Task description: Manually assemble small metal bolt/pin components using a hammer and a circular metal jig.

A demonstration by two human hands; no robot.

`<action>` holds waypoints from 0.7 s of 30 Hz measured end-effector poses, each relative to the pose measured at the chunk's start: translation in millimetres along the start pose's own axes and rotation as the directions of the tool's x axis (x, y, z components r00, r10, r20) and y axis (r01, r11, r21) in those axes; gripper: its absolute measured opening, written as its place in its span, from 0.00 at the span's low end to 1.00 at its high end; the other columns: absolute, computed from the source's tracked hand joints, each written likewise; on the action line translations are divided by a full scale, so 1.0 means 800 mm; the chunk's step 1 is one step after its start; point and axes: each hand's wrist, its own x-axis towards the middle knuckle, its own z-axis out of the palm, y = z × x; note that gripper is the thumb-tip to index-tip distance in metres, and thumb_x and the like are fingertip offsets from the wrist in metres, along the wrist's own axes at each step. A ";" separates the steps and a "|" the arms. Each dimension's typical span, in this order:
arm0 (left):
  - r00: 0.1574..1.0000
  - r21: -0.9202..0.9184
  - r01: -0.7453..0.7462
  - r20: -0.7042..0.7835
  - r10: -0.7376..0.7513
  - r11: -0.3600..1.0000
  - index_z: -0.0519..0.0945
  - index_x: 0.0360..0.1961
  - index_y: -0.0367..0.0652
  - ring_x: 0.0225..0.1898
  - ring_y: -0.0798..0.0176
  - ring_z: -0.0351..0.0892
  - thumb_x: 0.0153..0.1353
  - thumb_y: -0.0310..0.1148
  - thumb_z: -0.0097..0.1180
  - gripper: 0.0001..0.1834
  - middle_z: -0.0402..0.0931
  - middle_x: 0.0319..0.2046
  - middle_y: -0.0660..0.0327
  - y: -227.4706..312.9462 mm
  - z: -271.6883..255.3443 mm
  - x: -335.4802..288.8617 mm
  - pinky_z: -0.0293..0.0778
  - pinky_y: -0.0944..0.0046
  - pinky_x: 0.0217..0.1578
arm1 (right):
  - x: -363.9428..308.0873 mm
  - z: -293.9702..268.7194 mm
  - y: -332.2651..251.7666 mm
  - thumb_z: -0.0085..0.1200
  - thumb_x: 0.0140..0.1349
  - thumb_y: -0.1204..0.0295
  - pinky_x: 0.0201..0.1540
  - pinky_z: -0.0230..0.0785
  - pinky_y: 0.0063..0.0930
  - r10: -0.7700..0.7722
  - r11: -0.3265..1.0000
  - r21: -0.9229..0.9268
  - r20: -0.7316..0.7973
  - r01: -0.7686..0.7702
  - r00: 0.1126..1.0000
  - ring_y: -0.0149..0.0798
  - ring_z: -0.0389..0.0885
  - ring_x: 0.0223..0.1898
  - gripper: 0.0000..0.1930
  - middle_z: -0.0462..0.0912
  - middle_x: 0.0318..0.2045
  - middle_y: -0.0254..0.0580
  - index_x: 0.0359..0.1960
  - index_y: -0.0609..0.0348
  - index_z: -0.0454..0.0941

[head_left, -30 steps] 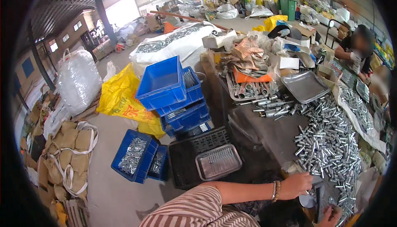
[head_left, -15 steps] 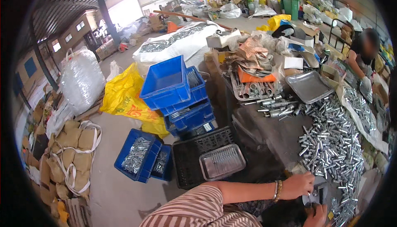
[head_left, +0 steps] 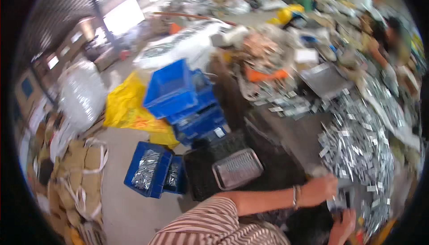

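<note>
My left hand [head_left: 319, 190], with a bracelet on its wrist, reaches in from the left at the lower right. Its fingers are closed in a pinch; what they hold is too blurred to make out. Just below it, my right hand [head_left: 343, 228] has its fingers curled beside a small grey metal fixture [head_left: 345, 196]; anything in its grip is hidden. Close by on the right lies a large pile of short silvery metal tubes [head_left: 355, 144]. To the left, a metal tray [head_left: 216, 176] with a row of slim metal pieces rests in a black plastic crate [head_left: 193, 187].
Blue bins [head_left: 172, 86] stand stacked beyond the crate; another blue bin [head_left: 134, 180] holds metal pieces. A bare metal tray [head_left: 325, 79] lies behind the pile. A yellow sack [head_left: 123, 104] and tan sacks [head_left: 73, 169] are at left. Another person [head_left: 395, 44] works at far right.
The whole view has shifted and blurred as my head moved. My left hand appears slightly higher, a little farther from my right hand. The small shiny piece at its fingertips no longer shows clearly.
</note>
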 end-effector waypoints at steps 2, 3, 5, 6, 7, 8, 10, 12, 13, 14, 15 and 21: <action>0.995 -0.130 0.095 -0.028 -0.100 0.987 0.85 0.37 0.40 0.45 0.45 0.80 0.62 0.31 0.56 0.09 0.81 0.39 0.51 -0.002 -0.035 -0.002 0.76 0.50 0.50 | 0.022 -0.003 -0.041 0.65 0.54 0.77 0.41 0.70 0.51 -0.014 0.998 0.066 -0.093 0.020 0.996 0.60 0.78 0.40 0.09 0.78 0.35 0.53 0.37 0.62 0.82; 0.982 -0.148 0.167 -0.062 -0.178 0.975 0.86 0.38 0.40 0.45 0.46 0.80 0.61 0.31 0.57 0.09 0.82 0.39 0.52 -0.001 -0.049 -0.003 0.77 0.50 0.50 | 0.037 -0.009 -0.062 0.63 0.55 0.77 0.39 0.70 0.50 -0.029 0.986 0.159 -0.124 0.049 0.992 0.58 0.78 0.36 0.05 0.77 0.32 0.50 0.33 0.61 0.81; 0.993 0.007 0.106 -0.043 -0.106 0.994 0.86 0.37 0.40 0.47 0.48 0.80 0.57 0.33 0.65 0.09 0.83 0.39 0.54 -0.011 -0.066 -0.014 0.77 0.51 0.52 | 0.049 0.000 -0.063 0.61 0.54 0.78 0.38 0.73 0.47 -0.112 0.989 0.083 -0.151 0.125 0.982 0.55 0.79 0.36 0.04 0.75 0.31 0.47 0.31 0.57 0.80; 0.988 -0.016 0.142 -0.053 -0.143 0.990 0.86 0.37 0.40 0.46 0.48 0.81 0.57 0.34 0.68 0.10 0.82 0.39 0.55 -0.012 -0.068 -0.013 0.77 0.52 0.51 | 0.052 0.005 -0.059 0.61 0.54 0.78 0.38 0.74 0.45 -0.131 0.987 0.068 -0.175 0.145 0.976 0.53 0.80 0.36 0.05 0.75 0.31 0.44 0.32 0.55 0.80; 0.969 -0.108 0.246 0.005 -0.247 0.963 0.87 0.36 0.40 0.45 0.49 0.80 0.57 0.33 0.69 0.09 0.82 0.40 0.55 -0.013 -0.079 -0.010 0.76 0.53 0.49 | 0.053 0.004 -0.068 0.61 0.55 0.77 0.38 0.75 0.43 -0.116 0.987 0.092 -0.175 0.133 0.978 0.50 0.80 0.37 0.05 0.75 0.31 0.42 0.32 0.54 0.80; 0.965 -0.139 0.263 0.017 -0.263 0.955 0.87 0.36 0.41 0.45 0.50 0.80 0.55 0.31 0.71 0.09 0.81 0.39 0.56 -0.013 -0.080 -0.006 0.75 0.54 0.48 | 0.052 0.002 -0.066 0.63 0.54 0.77 0.40 0.75 0.41 -0.117 0.990 0.064 -0.161 0.128 0.980 0.48 0.80 0.38 0.06 0.76 0.32 0.40 0.33 0.54 0.80; 0.960 -0.219 0.278 0.020 -0.280 0.935 0.88 0.37 0.42 0.43 0.52 0.79 0.54 0.30 0.73 0.09 0.79 0.37 0.58 -0.014 -0.074 0.002 0.74 0.54 0.46 | 0.048 0.001 -0.061 0.64 0.53 0.78 0.41 0.75 0.40 -0.096 0.991 0.075 -0.192 0.112 0.977 0.47 0.80 0.38 0.07 0.76 0.33 0.39 0.33 0.54 0.80; 0.957 -0.247 0.287 0.049 -0.284 0.925 0.88 0.37 0.42 0.43 0.53 0.79 0.54 0.29 0.73 0.10 0.79 0.36 0.58 -0.011 -0.067 0.009 0.74 0.54 0.46 | 0.041 -0.002 -0.054 0.64 0.53 0.78 0.41 0.75 0.40 -0.075 0.992 0.082 -0.219 0.095 0.973 0.48 0.80 0.38 0.08 0.76 0.33 0.39 0.33 0.55 0.80; 0.959 -0.240 0.282 0.061 -0.276 0.929 0.89 0.37 0.42 0.43 0.53 0.79 0.54 0.29 0.72 0.09 0.79 0.36 0.59 -0.011 -0.065 0.011 0.74 0.54 0.45 | 0.039 -0.004 -0.053 0.63 0.53 0.78 0.41 0.74 0.40 -0.076 0.993 0.068 -0.210 0.092 0.975 0.47 0.79 0.38 0.07 0.76 0.33 0.39 0.33 0.55 0.80; 0.958 -0.227 0.286 0.069 -0.278 0.931 0.89 0.37 0.42 0.42 0.53 0.78 0.54 0.29 0.72 0.09 0.79 0.36 0.59 -0.008 -0.063 0.010 0.74 0.55 0.44 | 0.037 -0.005 -0.051 0.63 0.53 0.78 0.41 0.74 0.40 -0.087 0.993 0.060 -0.197 0.100 0.977 0.46 0.79 0.37 0.07 0.76 0.32 0.39 0.33 0.55 0.80; 0.958 -0.224 0.287 0.074 -0.278 0.931 0.89 0.37 0.42 0.42 0.53 0.78 0.54 0.29 0.72 0.09 0.79 0.36 0.59 -0.006 -0.062 0.009 0.74 0.55 0.44 | 0.036 -0.005 -0.050 0.63 0.53 0.78 0.41 0.74 0.40 -0.083 0.993 0.065 -0.197 0.098 0.977 0.46 0.79 0.37 0.07 0.76 0.32 0.39 0.33 0.55 0.80; 0.967 -0.139 0.253 0.045 -0.249 0.957 0.88 0.39 0.42 0.40 0.54 0.79 0.55 0.26 0.71 0.09 0.79 0.35 0.59 0.005 -0.067 0.012 0.75 0.57 0.40 | 0.036 -0.008 -0.046 0.59 0.52 0.76 0.43 0.72 0.37 -0.175 0.984 -0.018 -0.176 0.175 0.969 0.42 0.78 0.38 0.07 0.75 0.33 0.36 0.34 0.55 0.80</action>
